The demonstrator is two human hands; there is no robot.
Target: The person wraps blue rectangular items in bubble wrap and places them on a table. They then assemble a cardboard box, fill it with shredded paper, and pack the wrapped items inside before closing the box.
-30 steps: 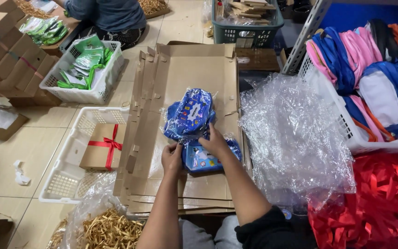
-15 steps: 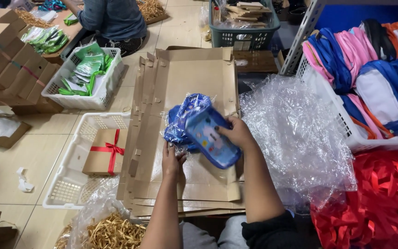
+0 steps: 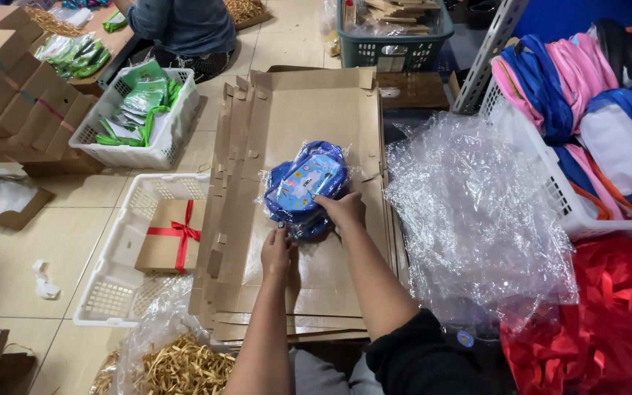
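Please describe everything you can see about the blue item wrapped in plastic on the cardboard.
The blue item is a rounded, soft-looking bag with a lighter blue front panel carrying small colourful pictures. Clear, crinkled plastic wrap covers it. It lies front up on the stack of flat cardboard sheets. The right hand rests on its lower right edge, and the left hand is just below it, at the plastic's lower edge.

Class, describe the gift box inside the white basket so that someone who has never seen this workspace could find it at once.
Start at the stack of flattened cardboard sheets in the middle of the floor. Directly to their left stands a white plastic basket, the nearer of two. In it lies the brown box, the only one tied with a red ribbon bow; the farther basket holds green packets instead.
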